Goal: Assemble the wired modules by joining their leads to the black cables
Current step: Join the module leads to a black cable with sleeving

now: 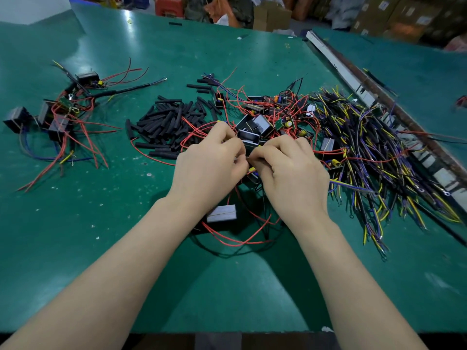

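My left hand (209, 165) and my right hand (288, 170) meet fingertip to fingertip over the middle of the green table (126, 223), pinching thin wire leads between them. What exactly is joined is hidden by the fingers. A silver-faced module (222, 213) with red leads (240, 239) lies below my wrists. More modules (257, 125) sit in a tangle just beyond my hands. A pile of black cables (374, 152) with yellow and purple cores spreads to the right.
Short black sleeve tubes (166, 125) are heaped left of centre. Several wired modules (60, 114) lie at the far left. A long metal rail (379, 97) runs diagonally on the right. Cardboard boxes (273, 16) stand beyond the table.
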